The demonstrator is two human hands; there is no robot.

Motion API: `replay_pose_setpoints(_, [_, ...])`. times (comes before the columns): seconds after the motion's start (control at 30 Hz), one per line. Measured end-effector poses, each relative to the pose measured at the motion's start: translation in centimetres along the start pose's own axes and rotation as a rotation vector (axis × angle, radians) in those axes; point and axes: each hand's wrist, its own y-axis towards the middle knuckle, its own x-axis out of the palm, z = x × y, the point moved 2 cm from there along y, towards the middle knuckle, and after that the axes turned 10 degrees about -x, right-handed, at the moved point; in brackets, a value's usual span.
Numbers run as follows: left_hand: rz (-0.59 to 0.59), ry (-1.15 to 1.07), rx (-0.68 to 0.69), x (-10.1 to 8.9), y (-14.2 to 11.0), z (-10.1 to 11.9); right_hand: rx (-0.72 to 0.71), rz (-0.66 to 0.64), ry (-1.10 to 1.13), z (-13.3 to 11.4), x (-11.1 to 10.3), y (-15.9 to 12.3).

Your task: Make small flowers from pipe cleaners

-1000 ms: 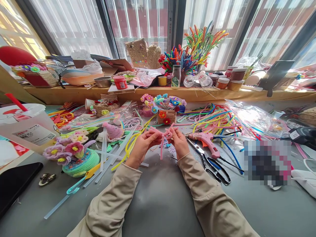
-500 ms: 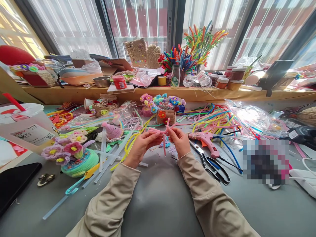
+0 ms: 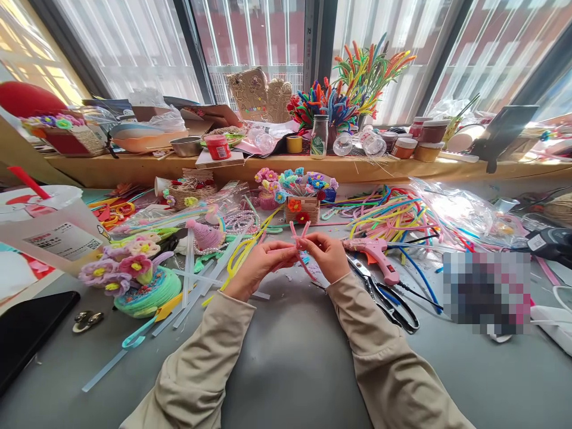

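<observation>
Both my hands meet above the grey table [image 3: 290,357], pinching a pink pipe cleaner [image 3: 298,232] between them. My left hand [image 3: 261,265] grips it from the left with fingers closed. From the right, my right hand [image 3: 328,256] holds it, fingers curled. Two short pink ends stick up between the fingertips, and another end hangs down under my right hand. A pink glue gun [image 3: 373,253] and black scissors [image 3: 388,301] lie just right of my right hand.
Pipe-cleaner flowers on a green base [image 3: 134,280] sit at left near a plastic drink cup [image 3: 44,229]. A small flower basket [image 3: 301,199] stands behind my hands. Loose coloured pipe cleaners [image 3: 393,214] spread at right. A cluttered wooden shelf [image 3: 286,170] runs along the window.
The pipe cleaner has been twisted: its long hanging tail is shorter now and two ends point up. My hands stayed together and shifted slightly.
</observation>
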Motion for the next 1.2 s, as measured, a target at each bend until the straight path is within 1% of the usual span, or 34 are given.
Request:
replay_pose_setpoints(0.17, [-0.012,-0.148,-0.021,0.21,0.09,-0.13,0.012,0.038,-0.091,-0.06,-0.02,-0.04])
replay_pose_setpoints(0.3, [-0.020,-0.224,-0.023,0.15,0.23,-0.12,0.004,0.021,-0.076,-0.09,-0.01,0.03])
replay_pose_setpoints(0.53, [-0.020,-0.257,0.020,-0.13,0.46,-0.42,0.023,-0.013,-0.031,0.14,0.10,0.04])
replay_pose_setpoints(0.73, [0.010,-0.315,0.051,-0.33,0.38,-0.39,0.033,-0.043,-0.021,0.47,0.24,0.00])
replay_pose_setpoints(0.9, [-0.049,-0.351,0.021,-0.16,0.40,-0.17,0.030,-0.021,-0.035,0.41,0.27,-0.01])
replay_pose_setpoints(1.0, [-0.057,-0.382,0.016,0.02,0.29,0.02,0.031,-0.009,-0.040,0.45,0.23,-0.05])
replay_pose_setpoints(1.1, [-0.043,-0.373,0.042,0.19,0.07,0.25,0.051,0.004,-0.027,0.57,0.16,-0.07])
replay_pose_setpoints(1.2, [-0.039,-0.349,0.099,0.25,-0.03,0.36,0.069,0.008,-0.023,0.51,0.13,-0.08])
